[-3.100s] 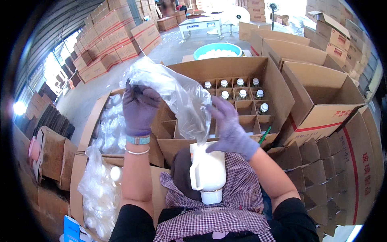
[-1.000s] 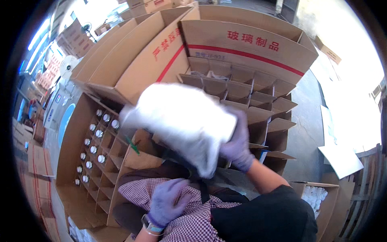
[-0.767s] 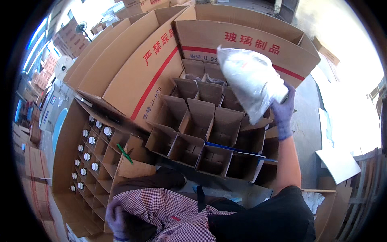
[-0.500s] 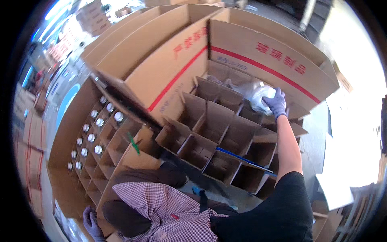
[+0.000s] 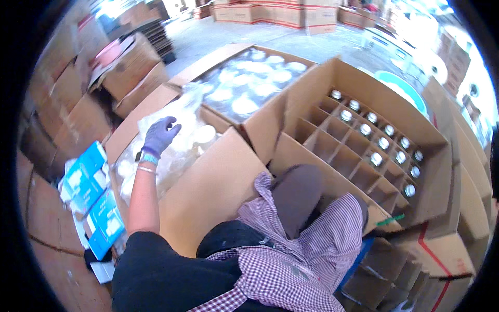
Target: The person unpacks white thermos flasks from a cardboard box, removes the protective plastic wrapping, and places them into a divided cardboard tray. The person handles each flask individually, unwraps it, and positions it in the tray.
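Left grip: the left hand [image 5: 160, 136], in a purple glove with a light blue wristband, reaches out over an open carton; its fingers are spread loosely apart and close on nothing.
Under the hand: clear plastic bags [image 5: 182, 148] lie crumpled in the left carton [image 5: 125, 136], with white round lids or cups showing through the film; the hand hovers just above or lightly on the film, and contact cannot be told.
Right grip: the right hand is out of view, so I cannot tell how it stands.
Far of the hand: a second open carton [image 5: 291, 58] holds more white round pieces under plastic [image 5: 248, 88], just beyond the first carton.
Right: a large open carton with cardboard dividers [image 5: 332, 151]; its far cells hold glass jars with pale tops [image 5: 384, 143], while the near cells stand open.
Near right: a green pen-like stick [image 5: 391, 220] rests on the edge of the divided carton.
Near centre: the person's checked apron [image 5: 306, 249] and dark top fill the lower middle, in front of a closed carton flap [image 5: 213, 192].
Left floor: blue and white flat packs [image 5: 91, 195] lie on the floor [image 5: 36, 208], near the forearm.
Far background: stacked brown cartons [image 5: 280, 13] line the concrete floor.
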A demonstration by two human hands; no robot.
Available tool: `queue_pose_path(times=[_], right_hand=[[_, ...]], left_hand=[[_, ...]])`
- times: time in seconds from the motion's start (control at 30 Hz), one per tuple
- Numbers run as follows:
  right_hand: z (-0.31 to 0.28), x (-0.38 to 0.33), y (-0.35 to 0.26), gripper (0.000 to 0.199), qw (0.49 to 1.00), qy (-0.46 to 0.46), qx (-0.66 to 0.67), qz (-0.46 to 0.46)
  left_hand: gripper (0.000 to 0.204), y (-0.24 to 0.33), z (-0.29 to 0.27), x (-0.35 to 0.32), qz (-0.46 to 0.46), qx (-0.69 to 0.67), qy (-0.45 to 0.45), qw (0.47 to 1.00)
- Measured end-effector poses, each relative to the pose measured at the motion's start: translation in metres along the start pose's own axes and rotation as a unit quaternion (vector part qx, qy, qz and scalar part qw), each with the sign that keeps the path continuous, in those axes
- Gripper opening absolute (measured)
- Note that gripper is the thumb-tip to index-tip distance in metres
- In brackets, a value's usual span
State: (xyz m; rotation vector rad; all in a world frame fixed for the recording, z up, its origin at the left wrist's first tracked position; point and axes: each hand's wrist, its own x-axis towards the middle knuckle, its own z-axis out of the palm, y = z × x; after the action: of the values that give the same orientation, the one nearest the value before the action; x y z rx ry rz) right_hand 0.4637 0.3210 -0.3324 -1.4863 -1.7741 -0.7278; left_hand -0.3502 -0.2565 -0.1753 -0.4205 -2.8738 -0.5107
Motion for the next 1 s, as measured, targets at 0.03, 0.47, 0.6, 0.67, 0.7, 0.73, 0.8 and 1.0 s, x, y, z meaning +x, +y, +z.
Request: queue_pose_path(times=[0.03, 0.47, 0.6, 0.67, 0.7, 0.73, 0.8, 1.0], right_hand=[[-0.003, 0.012, -0.033, 0.043, 0.997, 0.005, 0.062, -0.046], [-0.124, 0.103, -0.487, 0.059, 0.687, -0.275, 0.589, -0.325], [-0.194, 0.092, -0.551, 0.08, 0.517, -0.379, 0.696, -0.325], [-0.223, 0.096, -0.57, 0.104, 0.48, -0.307, 0.747, -0.342], [-0.227, 0.097, -0.576, 0.111, 0.465, -0.281, 0.768, -0.339], [-0.23, 0.098, -0.579, 0.119, 0.444, -0.253, 0.791, -0.336], [-0.227, 0.104, -0.568, 0.106, 0.484, -0.172, 0.769, -0.38], [-0.142, 0.069, -0.441, 0.074, 0.573, -0.405, 0.657, -0.277]], left_hand=[[0.053, -0.019, -0.002, 0.006, -0.018, 0.028, -0.042, 0.999], [0.099, 0.017, 0.077, 0.002, 0.01, -0.193, 0.015, 0.981], [0.083, 0.105, -0.037, -0.045, 0.164, -0.189, 0.17, 0.953], [0.072, 0.162, -0.071, -0.069, 0.303, -0.138, 0.202, 0.921], [0.068, 0.19, -0.082, -0.079, 0.389, -0.122, 0.208, 0.889], [0.067, 0.211, -0.084, -0.092, 0.436, -0.099, 0.201, 0.872], [0.074, 0.241, -0.075, -0.118, 0.52, -0.168, 0.101, 0.831], [0.065, 0.221, 0.036, -0.127, 0.325, -0.352, 0.024, 0.877]])
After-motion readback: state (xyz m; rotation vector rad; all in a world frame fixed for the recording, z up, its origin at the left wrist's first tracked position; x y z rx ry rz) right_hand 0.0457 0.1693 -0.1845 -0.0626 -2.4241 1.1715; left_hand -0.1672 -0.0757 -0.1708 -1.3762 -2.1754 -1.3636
